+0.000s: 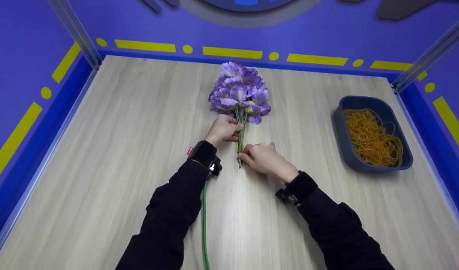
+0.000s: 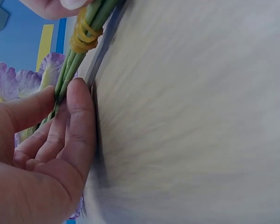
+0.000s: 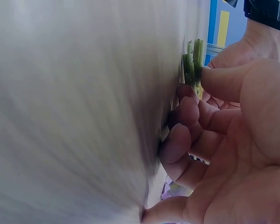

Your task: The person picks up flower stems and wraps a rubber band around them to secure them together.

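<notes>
A bunch of purple artificial flowers lies on the table, blooms toward the back wall and green stems toward me. My left hand pinches the stems between thumb and fingers just below the blooms. Lower down, a yellow rubber band is wound several times round the stems. Near the cut stem ends, my right hand pinches the bundle between thumb and forefinger, right by the band. Its other fingers are bent against the tabletop in the right wrist view.
A dark blue-grey plastic box full of loose yellow rubber bands stands at the right. Blue walls with yellow marks enclose the wooden table. A green cable runs from the left wrist toward the near edge.
</notes>
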`<state>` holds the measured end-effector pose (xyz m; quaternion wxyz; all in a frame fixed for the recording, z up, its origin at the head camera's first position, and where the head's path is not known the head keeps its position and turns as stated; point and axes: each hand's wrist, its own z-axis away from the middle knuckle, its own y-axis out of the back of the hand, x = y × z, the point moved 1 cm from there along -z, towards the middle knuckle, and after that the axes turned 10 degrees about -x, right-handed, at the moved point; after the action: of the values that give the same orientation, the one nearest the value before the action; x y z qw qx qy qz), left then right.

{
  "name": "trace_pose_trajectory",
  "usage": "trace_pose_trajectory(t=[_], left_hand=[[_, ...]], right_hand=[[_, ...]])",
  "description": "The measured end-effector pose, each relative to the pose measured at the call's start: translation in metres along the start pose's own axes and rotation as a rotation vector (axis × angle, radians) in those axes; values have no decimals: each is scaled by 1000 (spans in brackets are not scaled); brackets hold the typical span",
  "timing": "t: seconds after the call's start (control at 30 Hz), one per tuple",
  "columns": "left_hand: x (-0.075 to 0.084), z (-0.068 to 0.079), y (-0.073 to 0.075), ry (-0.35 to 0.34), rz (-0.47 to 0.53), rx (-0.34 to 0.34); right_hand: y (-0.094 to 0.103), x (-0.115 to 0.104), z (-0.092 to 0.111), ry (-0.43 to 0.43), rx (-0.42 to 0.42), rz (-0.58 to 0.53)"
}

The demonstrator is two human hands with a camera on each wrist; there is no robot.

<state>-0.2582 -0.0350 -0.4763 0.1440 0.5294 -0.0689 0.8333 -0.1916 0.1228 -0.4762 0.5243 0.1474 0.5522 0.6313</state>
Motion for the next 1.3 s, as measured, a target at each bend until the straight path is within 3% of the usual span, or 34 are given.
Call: trace_pose_trajectory(t=[0.27,0.57,0.73,0.93,1.17,1.3], left_hand=[[0,-3,2,-14,-25,12],[-7,-2,-2,-25,-62,38],[-8,-2,-4,-29,-101,58],[-9,-1,-3,-65,-71,55],[-19,4,2,-135,-7,91],[-26,9,3,-164,-59,76]], right_hand=[[0,-1,-5,10,-5,36],[2,-2,-8,-34,-90,37],[-1,-3,-6,-39,-72,31],[-4,0,-4,-33,1,-23],[-9,6,-1,54,87,-159],[-11,9,1,97,113,-241]])
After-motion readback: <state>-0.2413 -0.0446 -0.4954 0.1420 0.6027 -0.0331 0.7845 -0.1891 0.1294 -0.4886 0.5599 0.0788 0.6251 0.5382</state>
